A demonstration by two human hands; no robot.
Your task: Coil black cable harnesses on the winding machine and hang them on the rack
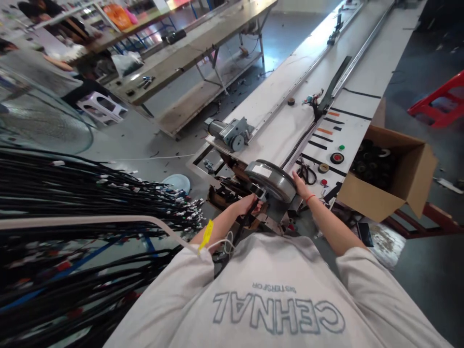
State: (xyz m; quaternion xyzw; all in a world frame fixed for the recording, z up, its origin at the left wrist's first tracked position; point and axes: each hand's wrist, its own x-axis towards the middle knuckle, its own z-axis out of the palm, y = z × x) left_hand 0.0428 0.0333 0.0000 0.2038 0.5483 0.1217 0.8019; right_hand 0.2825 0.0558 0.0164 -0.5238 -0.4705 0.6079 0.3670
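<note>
A large dark grey wheel-shaped drum (284, 186) with a pale label on its side sits at the near end of the long white workbench (266, 116). My left hand (253, 205) is closed at the drum's near left side, beside a shiny metal part; what its fingers hold is hard to make out. My right hand (300, 185) lies against the drum's right edge with its fingers stretched out. Dark cable runs from behind the drum along the bench toward a black holder (319, 110). A looped black cord (307, 174) rests just beyond my right hand.
A motor unit (232, 133) is mounted on the bench's left corner. Tape rolls (323, 167) and a red button (324, 182) lie at the right. An open cardboard box (377, 193) stands beside the bench. Bundled black cables (90, 193) hang at left. People sit at far left.
</note>
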